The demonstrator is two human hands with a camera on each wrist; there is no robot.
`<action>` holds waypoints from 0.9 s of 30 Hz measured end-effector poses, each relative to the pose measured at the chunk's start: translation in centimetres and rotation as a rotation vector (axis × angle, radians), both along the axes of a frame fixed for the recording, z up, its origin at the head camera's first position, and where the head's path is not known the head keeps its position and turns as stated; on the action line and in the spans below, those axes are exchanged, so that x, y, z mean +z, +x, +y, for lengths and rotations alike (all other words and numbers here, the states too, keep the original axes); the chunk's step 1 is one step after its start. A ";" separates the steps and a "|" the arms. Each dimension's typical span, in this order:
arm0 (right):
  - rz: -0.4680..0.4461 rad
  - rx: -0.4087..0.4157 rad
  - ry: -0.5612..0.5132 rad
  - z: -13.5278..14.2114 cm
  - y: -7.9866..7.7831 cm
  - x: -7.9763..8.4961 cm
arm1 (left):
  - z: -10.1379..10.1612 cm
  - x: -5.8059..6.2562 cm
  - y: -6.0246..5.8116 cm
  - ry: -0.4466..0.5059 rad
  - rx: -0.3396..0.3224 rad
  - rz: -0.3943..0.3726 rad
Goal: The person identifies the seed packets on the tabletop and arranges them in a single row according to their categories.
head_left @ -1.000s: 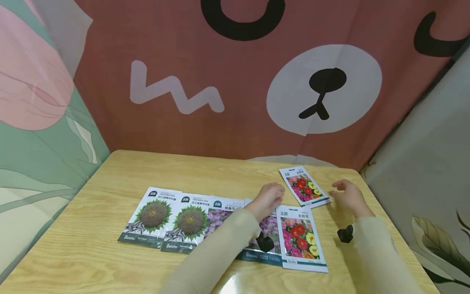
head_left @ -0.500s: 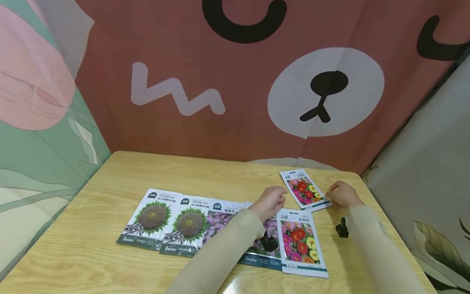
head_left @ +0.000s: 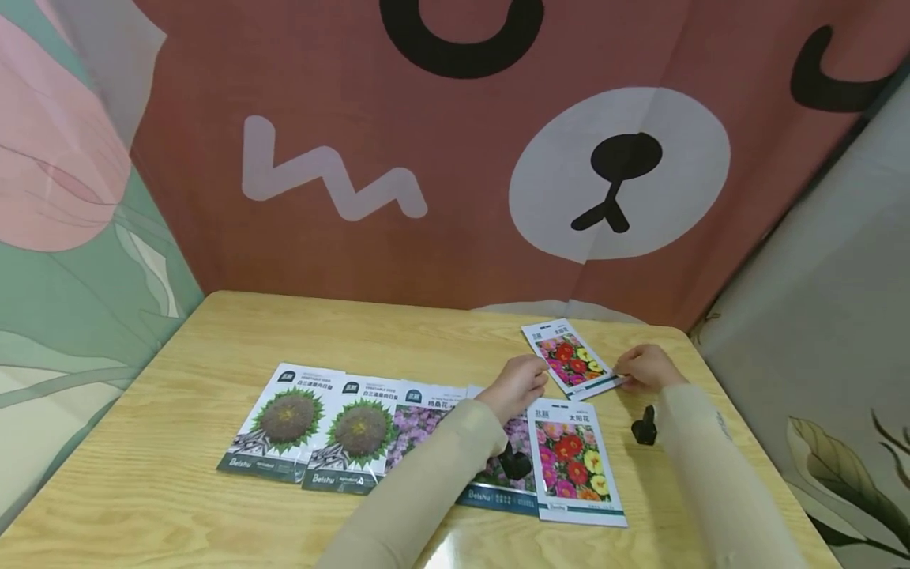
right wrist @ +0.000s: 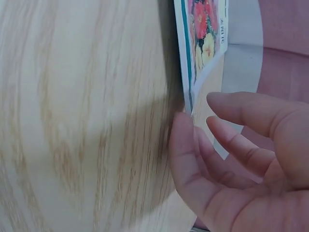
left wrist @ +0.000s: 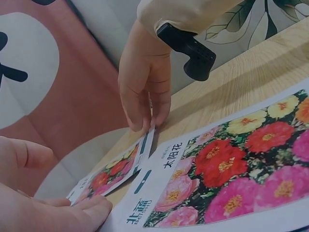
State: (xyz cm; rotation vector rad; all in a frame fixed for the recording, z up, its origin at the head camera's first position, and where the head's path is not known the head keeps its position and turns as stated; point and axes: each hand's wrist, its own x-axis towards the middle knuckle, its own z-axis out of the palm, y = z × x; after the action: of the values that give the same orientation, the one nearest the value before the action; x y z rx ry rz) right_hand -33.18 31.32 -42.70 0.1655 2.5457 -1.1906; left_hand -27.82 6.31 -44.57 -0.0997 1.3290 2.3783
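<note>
At the back right of the table lies an angled seed packet point(head_left: 572, 357) with red, pink and yellow flowers. My right hand point(head_left: 647, 367) pinches its near right corner, and the left wrist view shows those fingertips at the packet's edge. My left hand point(head_left: 515, 385) is beside the packet's left edge, thumb and fingers apart; whether it touches the edge is hard to tell. A matching flower packet point(head_left: 574, 466) lies flat in front. To its left, purple-flower packets point(head_left: 419, 423) are partly covered by my left forearm.
Two sunflower seed packets point(head_left: 287, 419) finish the overlapping row on the left. The wooden table point(head_left: 142, 474) meets a printed bear curtain point(head_left: 341, 261) at the back and a grey leaf-print cloth point(head_left: 817, 316) on the right.
My right hand has come in leftward and taken the angled packet's corner. That packet has shifted slightly left, nearer my left hand. The row in front looks the same.
</note>
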 end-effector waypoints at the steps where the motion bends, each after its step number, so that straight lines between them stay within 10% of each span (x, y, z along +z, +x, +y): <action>1: -0.012 -0.005 -0.024 -0.2 0.0 0.1 | 0.0 0.0 -0.1 -0.005 0.002 -0.003; 15: -0.094 -0.003 -0.227 -1.1 -0.1 0.9 | -0.3 0.1 -0.1 -0.074 0.070 -0.083; 27: -0.240 0.247 -0.365 -0.4 0.3 1.4 | -0.4 -0.5 0.0 -0.119 0.143 0.025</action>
State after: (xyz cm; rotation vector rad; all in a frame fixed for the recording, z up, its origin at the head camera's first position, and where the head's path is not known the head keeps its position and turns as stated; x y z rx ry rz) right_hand -32.88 30.96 -41.27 -0.0861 2.0370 -1.4125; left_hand -27.83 5.92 -45.07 -0.2060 1.5215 2.4227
